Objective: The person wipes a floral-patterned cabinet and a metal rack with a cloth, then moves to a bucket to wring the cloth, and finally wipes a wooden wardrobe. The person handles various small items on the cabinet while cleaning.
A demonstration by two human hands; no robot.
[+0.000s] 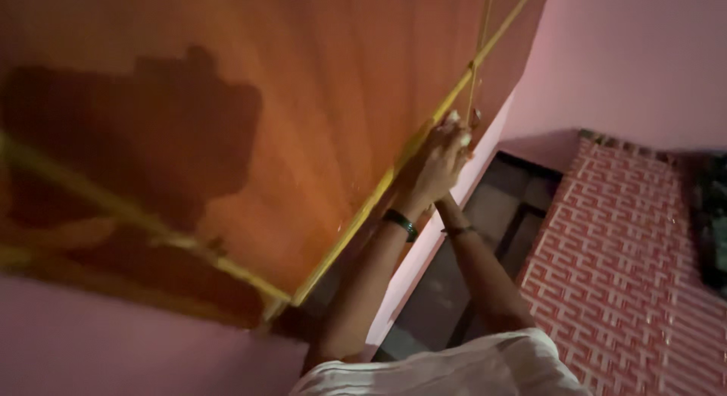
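Observation:
The view is strongly tilted. A large brown wooden panel (pixel 303 101) with a yellow strip (pixel 356 222) along its edge fills the upper left. My left hand (pixel 435 165), with a dark band on its wrist, has its fingers curled on the yellow strip where a thin yellow line (pixel 475 70) crosses it. My right hand (pixel 471 122) is almost wholly hidden behind the left hand; only fingertips show at the same spot. My right forearm wears a thin bracelet (pixel 459 231). A small pale bit shows at the fingertips; what it is cannot be made out.
Pink walls (pixel 628 55) surround the panel. A red and white patterned mat (pixel 621 260) lies at the right, beside dark floor tiles (pixel 500 207). A dark object (pixel 712 214) sits at the far right edge. A shadow (pixel 166 131) falls on the panel.

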